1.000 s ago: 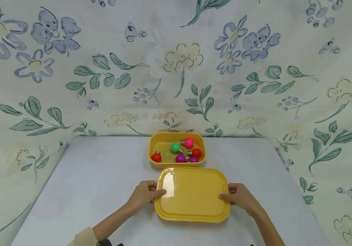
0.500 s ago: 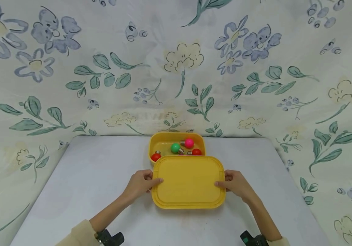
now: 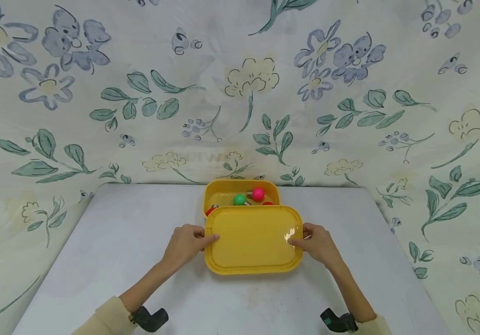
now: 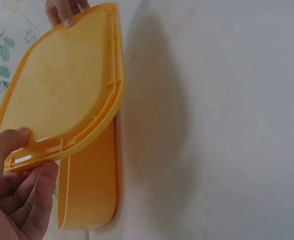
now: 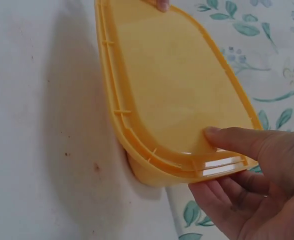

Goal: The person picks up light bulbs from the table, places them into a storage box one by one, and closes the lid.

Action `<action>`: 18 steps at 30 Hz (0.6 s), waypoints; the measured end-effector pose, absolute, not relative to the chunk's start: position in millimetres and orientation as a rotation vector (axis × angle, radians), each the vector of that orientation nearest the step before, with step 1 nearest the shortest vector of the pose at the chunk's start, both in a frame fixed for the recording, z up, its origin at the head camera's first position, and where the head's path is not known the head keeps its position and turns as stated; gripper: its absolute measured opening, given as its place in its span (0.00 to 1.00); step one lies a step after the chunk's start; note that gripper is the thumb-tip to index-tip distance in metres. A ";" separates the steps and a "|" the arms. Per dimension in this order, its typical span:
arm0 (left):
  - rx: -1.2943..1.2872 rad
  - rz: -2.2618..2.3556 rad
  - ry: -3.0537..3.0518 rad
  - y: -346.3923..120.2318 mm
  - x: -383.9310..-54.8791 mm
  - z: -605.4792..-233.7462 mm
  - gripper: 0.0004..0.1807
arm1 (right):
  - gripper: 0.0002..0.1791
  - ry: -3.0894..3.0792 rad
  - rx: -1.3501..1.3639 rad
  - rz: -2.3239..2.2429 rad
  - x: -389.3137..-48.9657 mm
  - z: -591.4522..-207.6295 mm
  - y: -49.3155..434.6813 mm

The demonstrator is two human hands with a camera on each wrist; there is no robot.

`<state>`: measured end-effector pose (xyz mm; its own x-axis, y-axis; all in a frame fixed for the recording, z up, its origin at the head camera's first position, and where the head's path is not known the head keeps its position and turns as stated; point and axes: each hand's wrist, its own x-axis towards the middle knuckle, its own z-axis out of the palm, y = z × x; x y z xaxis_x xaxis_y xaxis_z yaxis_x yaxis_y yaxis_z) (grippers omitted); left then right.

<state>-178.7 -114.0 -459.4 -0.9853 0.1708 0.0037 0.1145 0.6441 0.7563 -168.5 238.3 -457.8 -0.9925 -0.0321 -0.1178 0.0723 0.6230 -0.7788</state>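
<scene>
A yellow rectangular lid (image 3: 253, 239) with rounded corners is held between both hands, raised above the table. My left hand (image 3: 184, 243) pinches its left end, thumb on top and fingers beneath. At the right end my right hand (image 3: 317, 243) grips it the same way. Behind and partly under the lid in the head view stands a yellow box (image 3: 223, 187). Inside it show a pink bulb (image 3: 258, 194), a green bulb (image 3: 239, 199) and bits of red bulbs; the lid hides the front part. The left wrist view shows the box's side wall (image 4: 89, 185) below the lid.
A white table (image 3: 139, 209) carries the box near its back edge. Floral cloth (image 3: 240, 102) hangs behind and along both sides. Dark wrist cameras (image 3: 150, 319) sit on both forearms.
Both hands have carried the lid away from me and slightly left, over the front of the box. The purple bulbs and most of the red ones are now covered from view.
</scene>
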 end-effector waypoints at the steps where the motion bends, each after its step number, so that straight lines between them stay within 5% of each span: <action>1: 0.254 1.261 2.803 -114.2 -178.9 -458.1 0.15 | 0.16 2.737 0.015 -1.305 -168.6 -456.5 238.2; 18: 0.733 1.105 3.270 -116.3 -177.2 -445.8 0.14 | 0.19 3.086 -0.178 -1.305 -159.5 -445.0 230.7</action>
<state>-177.2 -116.3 -445.8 -0.8429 0.2524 0.4751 0.4889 0.7279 0.4807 -159.5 230.7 -445.0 -0.9717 -0.0137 0.2359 -0.1788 0.6953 -0.6962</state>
